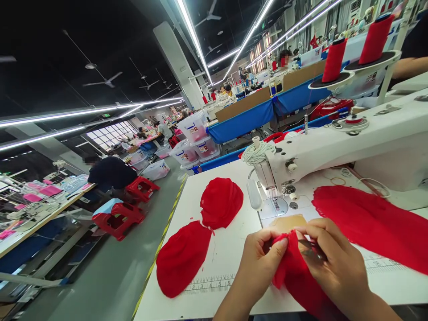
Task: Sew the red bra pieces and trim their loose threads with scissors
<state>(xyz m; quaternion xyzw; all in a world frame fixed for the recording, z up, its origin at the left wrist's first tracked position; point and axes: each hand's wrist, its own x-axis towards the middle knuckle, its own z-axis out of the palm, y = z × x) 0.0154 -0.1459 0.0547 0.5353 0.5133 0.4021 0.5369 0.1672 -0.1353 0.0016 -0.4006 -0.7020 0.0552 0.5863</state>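
My left hand [262, 258] pinches the edge of a piece of red fabric [296, 276] between thumb and fingers. Close beside it, my right hand [334, 258] has its fingertips at the same edge, and a small dark metal tool [311, 249], which looks like thread snips, lies in its curled fingers. Most of the tool is hidden by the hand. Just beyond both hands stands a white sewing machine [321, 151], its needle area above a metal plate [274, 207]. Two rounded red fabric pieces, an upper one [222, 203] and a lower one [183, 258], lie on the left of the white table [240, 285].
A long red fabric piece [371, 223] lies under the machine arm at right. Red thread cones [335, 60] stand behind it. A printed ruler [207, 284] runs along the table's front. Left of the table, a person in dark clothes [112, 178] sits near red stools [117, 219].
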